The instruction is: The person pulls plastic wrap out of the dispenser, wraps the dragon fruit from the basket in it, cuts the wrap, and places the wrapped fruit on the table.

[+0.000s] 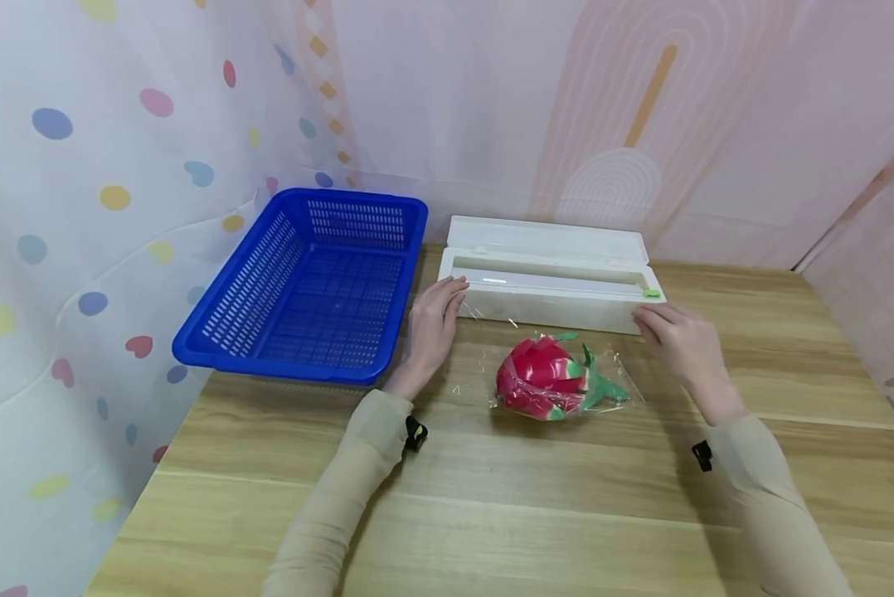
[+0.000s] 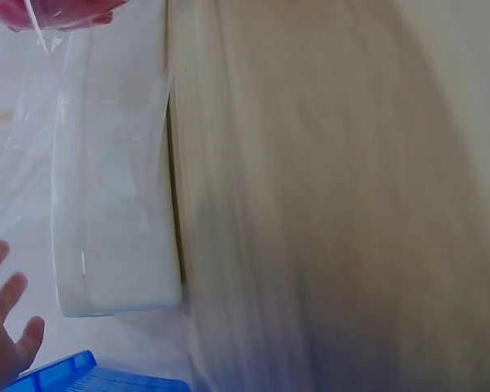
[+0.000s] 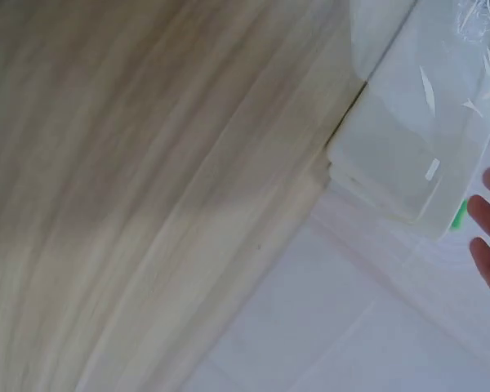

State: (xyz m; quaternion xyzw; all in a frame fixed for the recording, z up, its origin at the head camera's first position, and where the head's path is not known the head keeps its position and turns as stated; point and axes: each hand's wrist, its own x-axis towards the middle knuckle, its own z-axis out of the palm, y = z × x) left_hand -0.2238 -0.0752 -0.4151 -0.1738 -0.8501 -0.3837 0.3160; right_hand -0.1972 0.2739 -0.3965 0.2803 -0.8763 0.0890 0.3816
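A red dragon fruit [image 1: 540, 377] with green leaf tips lies on the table, with clear cling film around and under it. Just behind stands a long white cling film dispenser [image 1: 551, 308], its lid [image 1: 547, 238] raised and a green slide cutter [image 1: 651, 293] at its right end. By the dispenser's front left corner is my left hand [image 1: 430, 327]; the left wrist view shows its fingers [image 2: 10, 294] spread apart. At the front right corner my right hand [image 1: 682, 348] is raised, and its fingers [image 3: 488, 220] look straight and parted in the right wrist view.
A blue plastic basket [image 1: 292, 365] with slotted sides stands left of the dispenser, close to my left hand. The wooden table [image 1: 536, 514] runs back to a patterned curtain [image 1: 462, 108]; another dotted curtain [image 1: 51, 249] hangs along the left side.
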